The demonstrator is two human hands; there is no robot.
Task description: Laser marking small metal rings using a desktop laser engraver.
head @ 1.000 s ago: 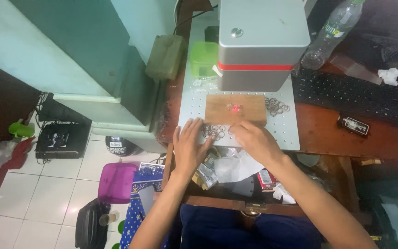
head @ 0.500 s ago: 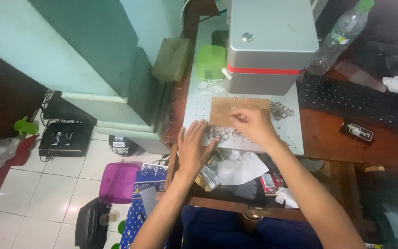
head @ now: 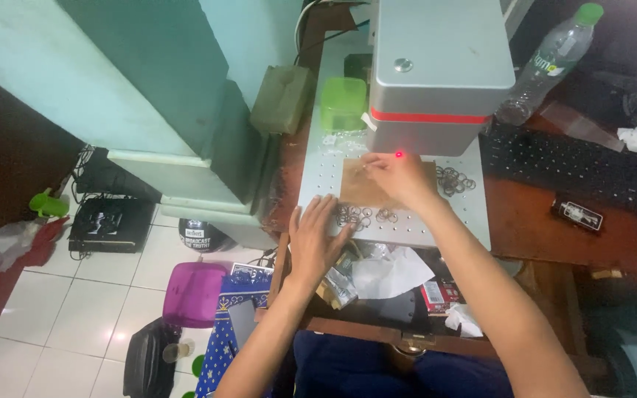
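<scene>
Wooden board [head: 359, 193] – 1, hands – 2

The left hand [head: 316, 234] lies flat, palm down, fingers spread a little and pointing away from the body, its bare forearm running back toward the lower edge of the view. The right hand [head: 398, 177] reaches further forward, arm extended, fingers curled with the fingertips [head: 369, 163] pinched together, back of the hand up.

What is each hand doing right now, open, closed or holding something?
Left hand: open, lying flat on the grey perforated plate beside the metal rings.
Right hand: over the wooden board, fingers pinched; anything held is too small to tell.
</scene>
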